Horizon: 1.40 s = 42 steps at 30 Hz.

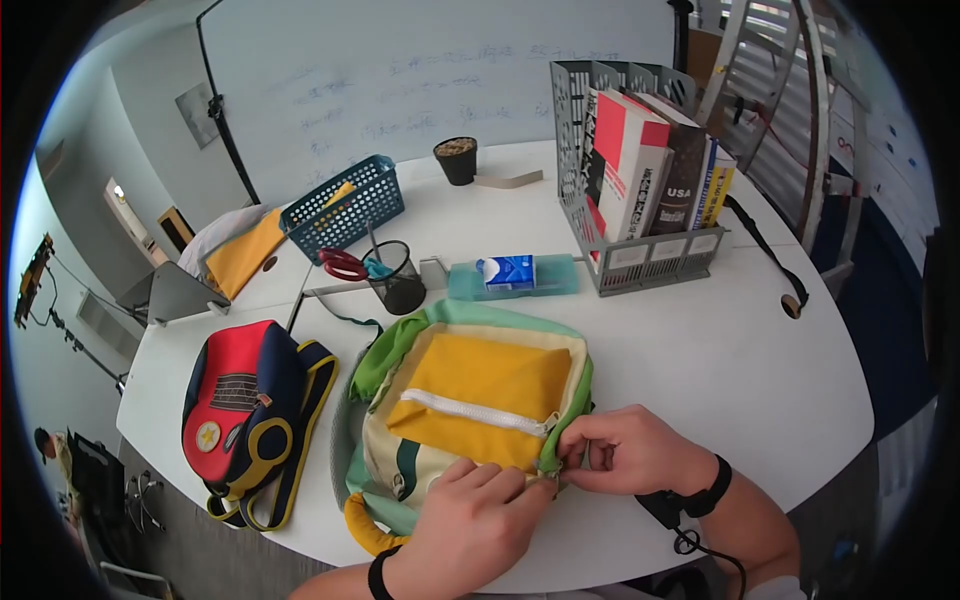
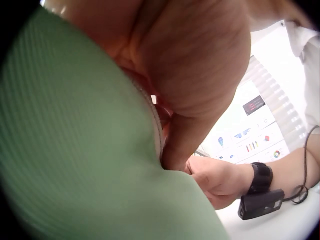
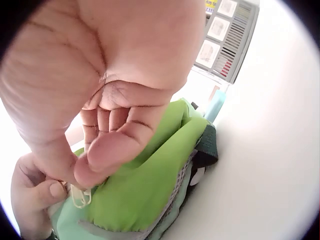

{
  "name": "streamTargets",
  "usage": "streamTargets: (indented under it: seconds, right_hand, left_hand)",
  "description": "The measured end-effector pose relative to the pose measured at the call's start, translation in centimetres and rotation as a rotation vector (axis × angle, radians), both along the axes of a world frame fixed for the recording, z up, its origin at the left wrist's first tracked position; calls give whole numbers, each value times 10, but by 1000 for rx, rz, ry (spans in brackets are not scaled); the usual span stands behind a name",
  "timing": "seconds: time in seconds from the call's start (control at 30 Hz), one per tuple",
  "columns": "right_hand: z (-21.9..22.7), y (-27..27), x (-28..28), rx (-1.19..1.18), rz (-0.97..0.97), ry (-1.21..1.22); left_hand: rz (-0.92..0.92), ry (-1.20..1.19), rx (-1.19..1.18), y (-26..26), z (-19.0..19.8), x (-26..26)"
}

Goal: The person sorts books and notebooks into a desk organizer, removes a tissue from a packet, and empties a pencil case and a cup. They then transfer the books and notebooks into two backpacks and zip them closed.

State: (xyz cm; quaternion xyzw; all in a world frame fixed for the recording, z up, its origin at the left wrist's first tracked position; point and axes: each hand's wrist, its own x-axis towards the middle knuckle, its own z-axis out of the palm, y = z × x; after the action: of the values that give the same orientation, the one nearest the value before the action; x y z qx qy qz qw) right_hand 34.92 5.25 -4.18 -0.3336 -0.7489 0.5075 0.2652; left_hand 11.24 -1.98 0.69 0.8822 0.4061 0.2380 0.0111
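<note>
A green, cream and yellow backpack [image 1: 400, 375] lies on the table, its yellow front pocket [image 1: 490, 375] facing up with a white zipper across it. My left hand [image 1: 475, 520] pinches the bag's near edge, its thumb pressed to the green fabric [image 2: 85, 135] in the left wrist view. At the bag's near right corner my right hand [image 1: 625, 450] brings thumb and index finger together on a pale zipper pull [image 3: 81, 196]. That pull hangs just under the right fingertips, beside the left thumb. Its slider is hidden behind the fingers.
A red and navy backpack [image 1: 240, 410] lies to the left. Behind are a mesh cup [image 1: 400, 285] with scissors, a teal case [image 1: 555, 277] with a blue packet [image 1: 508, 271], a teal basket [image 1: 385, 190], a small pot [image 1: 457, 165] and a grey rack [image 1: 660, 265] of books.
</note>
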Motion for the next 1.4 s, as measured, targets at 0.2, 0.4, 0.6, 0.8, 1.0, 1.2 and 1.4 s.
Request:
streamTargets:
  seconds: [0.2, 0.4, 0.6, 0.8, 1.0, 1.2, 1.4]
  right_hand:
    - [-8, 0, -10, 193, -67, -92]
    - [-11, -5, -18, 20, -60, -19]
    - [-15, -6, -18, 98, -56, -59]
    - [-12, -11, -23, 178, -90, -52]
    - [-16, -12, -27, 362, -85, -11]
    - [-20, -7, -20, 709, 57, -90]
    - [-2, 3, 0, 505, -122, -94]
  left_hand:
    - [77, 32, -68, -2, 2, 3]
    - [92, 75, -88, 3, -1, 10]
    - [24, -39, -85, 4, -15, -2]
    - [158, -60, -156, -1, -1, -1]
    - [106, 16, -35, 7, 10, 0]
    - [-9, -43, -94, 2, 9, 2]
    - [56, -106, -300, -21, 36, -55]
